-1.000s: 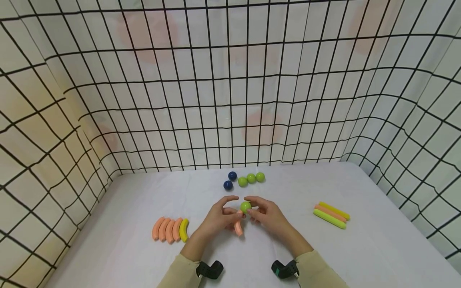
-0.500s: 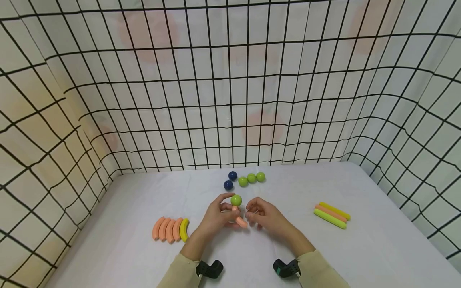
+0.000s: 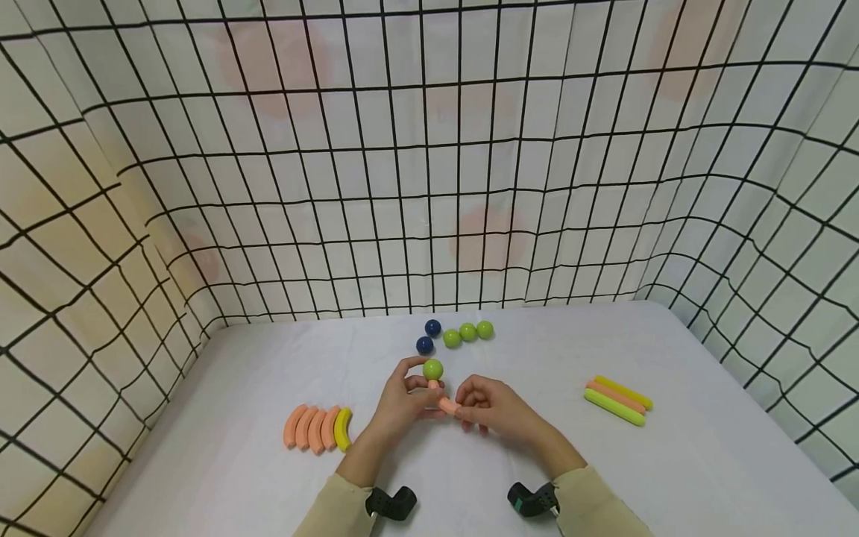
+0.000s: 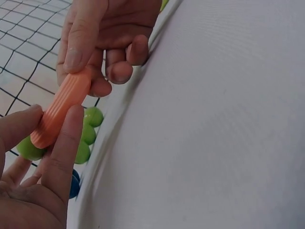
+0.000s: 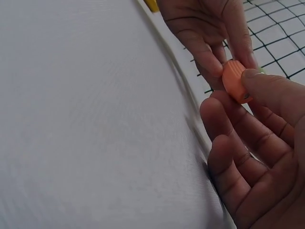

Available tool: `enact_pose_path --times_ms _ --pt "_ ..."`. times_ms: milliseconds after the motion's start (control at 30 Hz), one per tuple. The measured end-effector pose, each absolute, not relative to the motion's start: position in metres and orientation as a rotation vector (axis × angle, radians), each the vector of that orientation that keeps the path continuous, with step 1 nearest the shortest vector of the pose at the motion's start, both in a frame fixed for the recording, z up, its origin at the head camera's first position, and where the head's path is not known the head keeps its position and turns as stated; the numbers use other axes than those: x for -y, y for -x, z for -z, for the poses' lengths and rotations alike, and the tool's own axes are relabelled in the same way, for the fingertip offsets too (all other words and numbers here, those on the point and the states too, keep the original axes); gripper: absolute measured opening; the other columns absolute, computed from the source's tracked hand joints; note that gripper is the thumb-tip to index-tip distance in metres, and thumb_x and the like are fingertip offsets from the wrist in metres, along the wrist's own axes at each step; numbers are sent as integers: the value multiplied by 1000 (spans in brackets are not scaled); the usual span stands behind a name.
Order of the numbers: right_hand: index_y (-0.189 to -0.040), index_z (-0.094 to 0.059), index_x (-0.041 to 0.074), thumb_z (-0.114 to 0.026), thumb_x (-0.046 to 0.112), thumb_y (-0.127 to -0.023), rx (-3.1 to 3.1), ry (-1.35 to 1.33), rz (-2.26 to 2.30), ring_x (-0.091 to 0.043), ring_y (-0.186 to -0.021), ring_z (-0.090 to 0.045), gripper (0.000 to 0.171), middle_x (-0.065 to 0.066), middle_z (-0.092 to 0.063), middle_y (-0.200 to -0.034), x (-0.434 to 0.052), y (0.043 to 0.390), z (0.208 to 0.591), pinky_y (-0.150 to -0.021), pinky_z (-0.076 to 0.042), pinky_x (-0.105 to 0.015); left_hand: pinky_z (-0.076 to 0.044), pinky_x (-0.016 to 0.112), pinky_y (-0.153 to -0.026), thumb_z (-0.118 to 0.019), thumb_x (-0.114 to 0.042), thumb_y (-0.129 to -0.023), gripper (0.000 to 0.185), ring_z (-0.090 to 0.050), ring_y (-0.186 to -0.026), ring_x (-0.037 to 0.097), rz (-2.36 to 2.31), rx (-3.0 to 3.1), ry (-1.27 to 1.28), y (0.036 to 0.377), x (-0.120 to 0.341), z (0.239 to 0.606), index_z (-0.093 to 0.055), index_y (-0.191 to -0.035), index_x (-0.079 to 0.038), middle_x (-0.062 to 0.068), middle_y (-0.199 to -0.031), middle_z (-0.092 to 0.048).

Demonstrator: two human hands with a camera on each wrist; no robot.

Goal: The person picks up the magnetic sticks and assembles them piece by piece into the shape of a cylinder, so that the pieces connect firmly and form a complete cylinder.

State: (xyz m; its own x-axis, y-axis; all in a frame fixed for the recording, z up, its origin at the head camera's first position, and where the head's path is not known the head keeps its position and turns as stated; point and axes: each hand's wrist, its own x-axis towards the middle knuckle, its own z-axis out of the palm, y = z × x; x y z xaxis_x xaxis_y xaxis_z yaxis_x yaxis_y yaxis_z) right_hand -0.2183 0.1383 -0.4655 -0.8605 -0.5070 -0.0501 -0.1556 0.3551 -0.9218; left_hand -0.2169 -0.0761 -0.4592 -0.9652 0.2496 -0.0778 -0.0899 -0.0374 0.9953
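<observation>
Left hand [image 3: 403,399] pinches orange stick [image 4: 61,109] with green ball [image 3: 432,368] at its far tip; right hand [image 3: 493,406] pinches stick's near end. Both held just above table [image 3: 604,477].

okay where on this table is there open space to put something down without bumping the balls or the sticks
Bare cloth lies between the right hand and the straight sticks, along the table near edge on both sides of the sleeves, and behind the curved pieces at far left. It is crowded mid-table, from the loose balls down to both hands.
</observation>
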Motion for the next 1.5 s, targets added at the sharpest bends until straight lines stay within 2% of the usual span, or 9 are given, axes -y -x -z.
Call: enact_pose_path --times_ms 167,300,500,733,867,1200,1500 --pt "-107 -63 12 -70 26 -94 -2322 552 1536 -16 -66 -61 20 -8 -71 -85 -141 220 468 -57 -52 -27 -61 41 -80 -65 -8 -95 60 -70 -86 16 -2123 -2009 -159 217 77 459 -35 -147 -7 24 -125 -59" --pt "-110 -62 10 -68 26 -96 -2322 559 1567 -18 -68 -63 22 -11 -71 -88 -143 221 469 -58 -53 -29 -61 42 -80 -64 -9 -97 55 -71 -87 17 -2166 -2010 -109 217 76 459 -38 -145 -5 23 -133 -54" --pt "-112 -62 9 -67 25 -97 -2305 465 1673 -20 -71 -64 23 -12 -70 -92 -147 225 471 -61 -56 -31 -61 41 -80 -61 -11 -99 44 -72 -98 19 -2211 -2024 -50 217 77 459 -44 -138 -2 21 -138 -54" --pt "-119 -60 2 -62 14 -98 -2328 330 1806 -19 -71 -64 24 -19 -64 -98 -150 228 467 -61 -56 -30 -61 43 -79 -63 -11 -98 45 -73 -99 25 -2191 -2044 -72 217 79 458 -46 -138 -2 21 -133 -59" --pt "-121 -61 1 -62 13 -98 -2344 215 1896 -17 -70 -63 26 -17 -64 -98 -150 229 465 -62 -55 -28 -61 43 -78 -65 -10 -97 49 -73 -100 28 -2146 -2065 -125 218 80 460 -47 -142 -3 21 -129 -61" --pt "-124 -60 3 -63 14 -98 -2368 125 2015 -15 -68 -63 28 -11 -64 -99 -148 230 467 -60 -55 -27 -62 41 -74 -69 -7 -93 42 -72 -95 25 -2091 -2075 -133 219 77 462 -53 -132 -3 19 -118 -67" --pt "-128 -57 3 -63 16 -99 -2320 176 2085 -15 -70 -68 33 -15 -64 -105 -142 226 470 -63 -57 -28 -62 37 -65 -74 -14 -90 41 -71 -80 17 -1954 -2231 -149 215 71 461 -55 -125 -2 16 -110 -70"
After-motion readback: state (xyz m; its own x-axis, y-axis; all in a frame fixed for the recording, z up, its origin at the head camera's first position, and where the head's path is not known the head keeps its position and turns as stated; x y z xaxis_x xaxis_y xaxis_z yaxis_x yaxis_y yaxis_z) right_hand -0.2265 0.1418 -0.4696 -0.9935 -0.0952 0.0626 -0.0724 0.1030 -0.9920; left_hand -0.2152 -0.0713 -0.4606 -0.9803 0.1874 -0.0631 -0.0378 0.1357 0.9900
